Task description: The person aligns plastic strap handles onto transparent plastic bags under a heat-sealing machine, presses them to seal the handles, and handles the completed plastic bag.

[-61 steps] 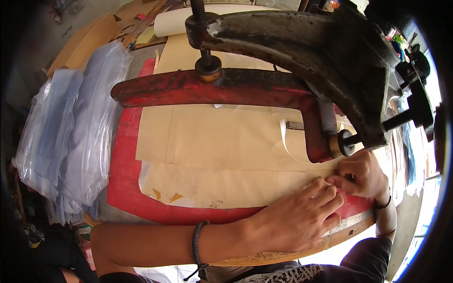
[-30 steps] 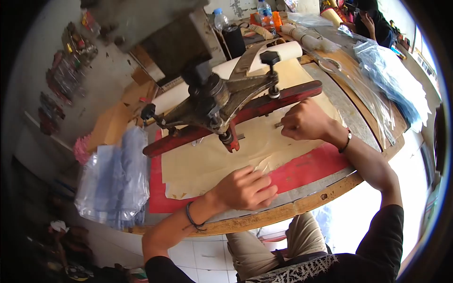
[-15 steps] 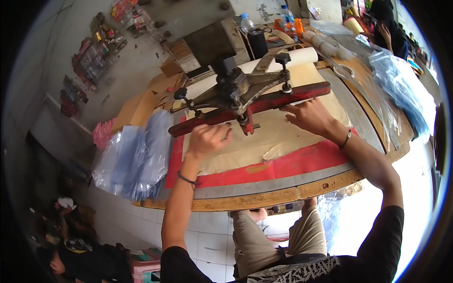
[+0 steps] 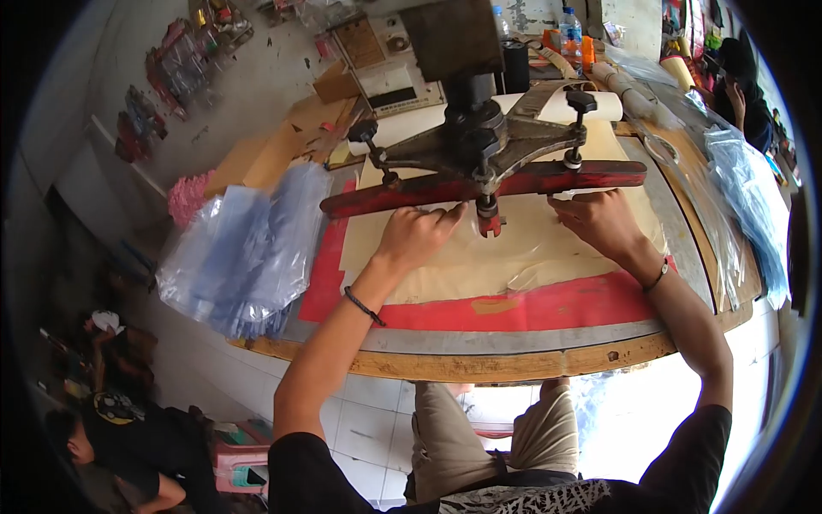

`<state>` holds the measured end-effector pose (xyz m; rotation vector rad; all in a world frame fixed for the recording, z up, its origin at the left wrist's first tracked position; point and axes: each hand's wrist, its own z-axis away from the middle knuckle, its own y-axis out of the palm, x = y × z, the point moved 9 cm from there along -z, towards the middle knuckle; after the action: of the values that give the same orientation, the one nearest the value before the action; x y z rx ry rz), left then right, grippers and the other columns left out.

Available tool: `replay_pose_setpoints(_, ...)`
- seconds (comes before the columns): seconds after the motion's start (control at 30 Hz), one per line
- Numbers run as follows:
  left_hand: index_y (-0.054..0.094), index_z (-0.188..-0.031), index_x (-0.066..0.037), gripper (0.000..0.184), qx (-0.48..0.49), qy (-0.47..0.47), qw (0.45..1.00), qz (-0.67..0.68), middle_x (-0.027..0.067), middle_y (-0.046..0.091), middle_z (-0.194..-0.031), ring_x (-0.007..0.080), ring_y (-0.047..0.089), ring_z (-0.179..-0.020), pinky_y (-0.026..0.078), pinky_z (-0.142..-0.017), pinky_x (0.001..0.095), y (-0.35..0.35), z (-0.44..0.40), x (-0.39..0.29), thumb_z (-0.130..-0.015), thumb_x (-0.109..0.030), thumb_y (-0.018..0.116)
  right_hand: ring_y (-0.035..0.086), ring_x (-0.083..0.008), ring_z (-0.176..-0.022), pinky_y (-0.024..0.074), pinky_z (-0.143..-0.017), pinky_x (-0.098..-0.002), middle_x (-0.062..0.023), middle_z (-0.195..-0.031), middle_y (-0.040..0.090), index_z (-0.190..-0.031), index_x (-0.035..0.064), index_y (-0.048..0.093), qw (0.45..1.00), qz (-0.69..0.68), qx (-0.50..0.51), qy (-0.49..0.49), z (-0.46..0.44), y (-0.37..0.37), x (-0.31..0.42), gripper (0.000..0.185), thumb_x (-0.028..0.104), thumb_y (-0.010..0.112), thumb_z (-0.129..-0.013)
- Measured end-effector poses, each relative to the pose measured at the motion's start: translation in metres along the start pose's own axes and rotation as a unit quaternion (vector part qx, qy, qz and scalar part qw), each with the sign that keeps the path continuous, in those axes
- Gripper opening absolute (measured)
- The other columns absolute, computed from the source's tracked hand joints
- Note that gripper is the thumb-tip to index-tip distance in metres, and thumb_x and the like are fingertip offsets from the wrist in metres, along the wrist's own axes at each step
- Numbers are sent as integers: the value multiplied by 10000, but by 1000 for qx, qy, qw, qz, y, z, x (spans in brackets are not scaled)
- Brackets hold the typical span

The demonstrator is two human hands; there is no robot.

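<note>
A heat-press-like machine with a red bar (image 4: 556, 177), dark metal arms and black knobs stands over the worktable. Under the bar lies a tan sheet (image 4: 428, 278) with a wrinkled patch, on top of a red sheet (image 4: 548, 304). My left hand (image 4: 415, 236) is at the bar's front edge, left of the centre bracket (image 4: 489, 224), fingers closed and index fingertip near the bracket. On the right, my right hand (image 4: 604, 221) has its fingers curled close under the bar. Something shiny and clear shows by its fingertips; what either hand grips is too small to make out.
Clear bluish plastic bags (image 4: 244, 248) hang over the table's left side; more plastic (image 4: 745, 197) lies at the right. Behind the bar are a white roll (image 4: 591, 106), a cardboard box (image 4: 248, 158) and bottles (image 4: 569, 30). Another person (image 4: 128, 437) is at the lower left.
The view has shifted, so the machine sits further right. My left hand has moved rightward and up to the bar beside the bracket. My right hand stays near the bar's right part, fingers more curled.
</note>
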<state>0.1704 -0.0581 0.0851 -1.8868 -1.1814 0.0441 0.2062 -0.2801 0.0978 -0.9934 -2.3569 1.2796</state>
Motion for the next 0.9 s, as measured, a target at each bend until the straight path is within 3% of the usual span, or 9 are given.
replay_pose_setpoints(0.1,716,-1039,-108,260,-32,-12,999,26,12,610,-599,176,601,-473,505,-469,308,-4,-2,0,-786,-102,661,650,-204,-676,519,-666,-366,-30,-695,655,-1036,182,747,1000,-2,-21,-13,-2,1,1,240,198,730,-797)
replay_pose_setpoints(0.23,708,-1026,-69,230,3,-16,1000,25,31,643,-627,185,615,-479,511,-469,312,8,0,0,-807,-87,644,651,-204,-659,528,-648,-358,-27,-700,657,-984,161,759,999,-29,-11,11,-7,-1,1,213,173,759,-771)
replay_pose_setpoints(0.4,681,-1119,-61,356,49,-51,997,40,36,645,-642,200,650,-527,508,-500,331,18,2,1,-776,-99,592,667,-213,-687,532,-654,-349,-33,-746,683,-958,136,758,997,-67,-20,36,-6,6,-3,188,152,759,-771)
replay_pose_setpoints(0.6,677,-1107,-49,332,83,-59,994,37,44,664,-655,215,675,-557,533,-532,345,20,-2,-1,-792,-104,588,672,-229,-704,533,-660,-361,-45,-768,692,-923,111,746,997,-61,-37,2,-10,-1,6,143,101,735,-781)
replay_pose_setpoints(0.7,677,-1085,-46,309,91,-59,993,41,51,668,-660,216,675,-555,537,-537,350,20,-1,-3,-796,-106,586,671,-235,-704,532,-668,-369,-49,-767,690,-909,102,740,994,-75,21,75,-6,11,-4,134,97,735,-775)
replay_pose_setpoints(0.8,679,-1072,-51,295,75,-56,995,40,58,661,-637,214,669,-538,531,-531,348,19,-3,-1,-799,-109,583,655,-248,-608,520,-581,-354,-70,-748,690,-945,87,743,996,-67,-44,-30,-10,2,7,153,102,727,-794)
replay_pose_setpoints(0.9,681,-1082,-62,304,82,-60,994,29,55,639,-586,208,657,-510,522,-523,337,18,-4,-2,-801,-119,581,671,-256,-659,541,-618,-366,-75,-814,710,-972,108,745,998,-67,-10,16,-8,5,4,166,122,709,-810)
